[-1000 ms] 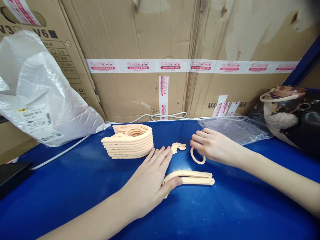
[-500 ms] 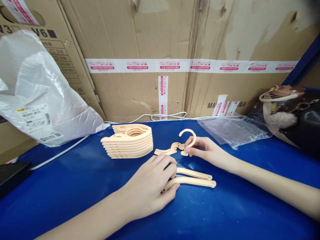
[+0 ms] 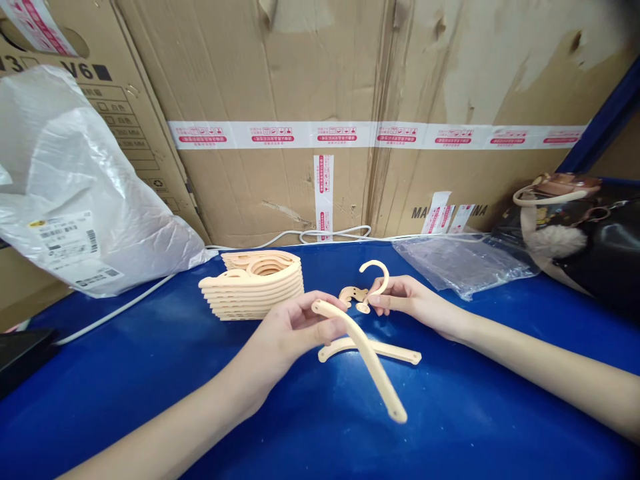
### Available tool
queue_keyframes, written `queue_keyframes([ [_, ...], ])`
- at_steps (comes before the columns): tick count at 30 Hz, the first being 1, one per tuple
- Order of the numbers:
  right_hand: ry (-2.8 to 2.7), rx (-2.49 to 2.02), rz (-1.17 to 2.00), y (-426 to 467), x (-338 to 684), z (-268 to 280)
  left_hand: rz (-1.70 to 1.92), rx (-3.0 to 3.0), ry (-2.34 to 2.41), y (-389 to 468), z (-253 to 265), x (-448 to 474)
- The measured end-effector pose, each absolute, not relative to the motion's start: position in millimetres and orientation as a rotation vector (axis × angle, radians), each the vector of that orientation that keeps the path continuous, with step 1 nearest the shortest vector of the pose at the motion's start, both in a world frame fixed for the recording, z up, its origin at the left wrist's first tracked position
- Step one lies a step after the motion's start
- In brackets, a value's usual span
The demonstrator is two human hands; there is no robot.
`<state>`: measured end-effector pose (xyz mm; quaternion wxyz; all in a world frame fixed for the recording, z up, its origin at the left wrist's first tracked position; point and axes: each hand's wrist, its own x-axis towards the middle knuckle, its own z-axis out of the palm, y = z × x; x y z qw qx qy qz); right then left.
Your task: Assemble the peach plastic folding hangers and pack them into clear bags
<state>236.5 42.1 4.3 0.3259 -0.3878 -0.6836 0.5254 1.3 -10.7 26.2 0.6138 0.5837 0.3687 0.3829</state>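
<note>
Between thumb and fingers, my left hand (image 3: 295, 327) pinches one end of a curved cream hanger arm (image 3: 369, 357), raised a little with its free end slanting toward me. A second hanger arm (image 3: 395, 351) lies on the blue table behind it, partly covered. My right hand (image 3: 405, 297) is closed on a cream hanger hook (image 3: 384, 277), which stands upright with its curl at the top. Just left of the hook is a small cream hanger piece with holes (image 3: 353, 294); whether it is joined to the hook I cannot tell. My left hand partly hides that area.
A neat stack of folded cream hangers (image 3: 253, 287) stands behind my left hand. A white plastic parcel (image 3: 95, 193) is at left, a clear plastic bag (image 3: 465, 267) and a black bag (image 3: 610, 247) at right. Cardboard boxes (image 3: 280, 193) wall off the back; a white cable (image 3: 120, 310) crosses the table (image 3: 450, 420).
My left hand has lifted one hanger arm from the table and turned it, so its far end now points toward me. My right hand stays nearly in place with the hook.
</note>
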Motion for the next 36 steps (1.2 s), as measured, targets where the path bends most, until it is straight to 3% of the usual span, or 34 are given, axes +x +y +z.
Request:
queue_keyframes([
  [9, -1.808, -0.999, 1.374, 43, 234, 7, 0.705, 1.348, 0.810, -14, 31, 4],
  [16, -1.815, -0.900, 1.447, 41, 235, 7, 0.592, 2.531, 1.281, -24, 26, -2],
  [21, -1.745, -0.837, 1.550, 40, 234, 4, 0.290, 2.843, 1.394, -25, 22, 0],
  [24, -1.721, -0.816, 1.590, 39, 233, 4, 0.184, 2.912, 1.344, -22, 19, 1],
  [36, -1.688, -0.780, 1.624, 39, 234, 4, 0.506, 2.632, 1.234, -21, 16, -1],
])
